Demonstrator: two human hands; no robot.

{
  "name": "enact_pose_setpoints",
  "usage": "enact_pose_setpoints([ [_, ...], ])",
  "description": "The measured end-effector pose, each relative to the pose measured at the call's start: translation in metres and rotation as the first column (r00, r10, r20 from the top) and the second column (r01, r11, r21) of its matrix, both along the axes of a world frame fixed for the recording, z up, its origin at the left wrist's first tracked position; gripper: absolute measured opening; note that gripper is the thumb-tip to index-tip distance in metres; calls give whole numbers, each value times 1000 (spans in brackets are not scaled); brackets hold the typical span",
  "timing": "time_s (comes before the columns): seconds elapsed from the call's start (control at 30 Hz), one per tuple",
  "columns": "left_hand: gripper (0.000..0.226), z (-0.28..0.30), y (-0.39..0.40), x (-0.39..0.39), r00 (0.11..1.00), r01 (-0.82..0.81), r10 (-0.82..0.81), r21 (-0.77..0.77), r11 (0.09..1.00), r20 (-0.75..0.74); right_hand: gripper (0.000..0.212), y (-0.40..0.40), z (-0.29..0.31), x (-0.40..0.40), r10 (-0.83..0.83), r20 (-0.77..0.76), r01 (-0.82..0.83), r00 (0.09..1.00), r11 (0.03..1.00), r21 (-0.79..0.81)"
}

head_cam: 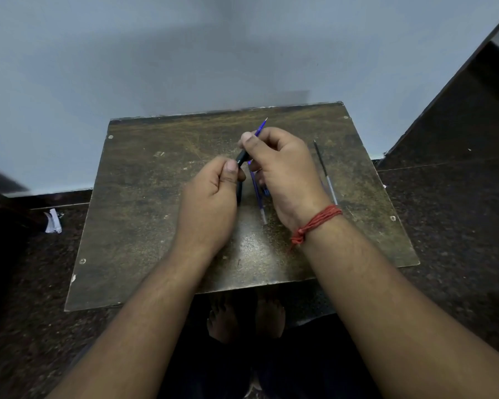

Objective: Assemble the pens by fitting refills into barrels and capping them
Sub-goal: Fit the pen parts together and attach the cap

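Observation:
My right hand (283, 171) pinches a blue refill (261, 127) whose tip points up and away, past the fingers. Its lower end meets a black barrel (241, 157) held between both hands. My left hand (213, 191) grips the barrel's lower part; most of it is hidden in the fist. Another blue refill (258, 197) lies on the small wooden table (144, 197) under my right hand. A black refill (324, 171) lies to the right of my right hand.
The worn table stands against a pale wall (156, 53) on a dark speckled floor (458, 211). A crumpled white paper (53, 221) lies on the floor at left. My bare feet (245, 315) show below the table's near edge. A red thread (314, 223) circles my right wrist.

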State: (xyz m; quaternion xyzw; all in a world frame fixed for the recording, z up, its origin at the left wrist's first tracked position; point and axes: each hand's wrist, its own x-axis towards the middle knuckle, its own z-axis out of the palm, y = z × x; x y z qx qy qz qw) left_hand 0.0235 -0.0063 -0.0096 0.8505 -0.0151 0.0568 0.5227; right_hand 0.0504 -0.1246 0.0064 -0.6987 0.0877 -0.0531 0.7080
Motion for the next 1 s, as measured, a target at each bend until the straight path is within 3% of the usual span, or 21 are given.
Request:
enact_pose_setpoints([
  [0.1,31,-1,-2,-1,1000,19,-19,15,1000,-4,22,-9,4,4,-56,-20,58,998,988,140],
  [0.23,32,1,-1,-2,999,29,-28,31,999,-26,20,-37,11,13,-249,20,225,968,905,362],
  [0.3,32,3,-1,-3,999,32,-31,27,999,-33,20,-55,13,16,-363,56,319,930,873,368],
  [0.37,33,4,-1,-4,999,29,-28,24,999,-34,20,-73,12,18,-427,100,397,899,889,227],
  [0.43,34,4,-1,-4,999,24,-23,27,999,-37,16,-87,9,19,-409,146,424,901,901,-89],
  [0.53,34,4,0,-4,999,18,-17,27,999,-46,12,-98,7,17,-283,154,321,947,794,-516],
  [0.63,34,5,0,-4,998,10,-8,28,1000,-55,12,-92,0,13,-161,21,122,987,652,-748],
  [0.83,35,7,0,-4,998,1,-1,10,1000,-61,25,-76,-2,12,-147,-104,-38,984,395,-918],
  [1.0,35,7,0,-4,998,-3,4,3,1000,-65,27,-72,-1,10,-155,-124,-66,980,336,-940],
])
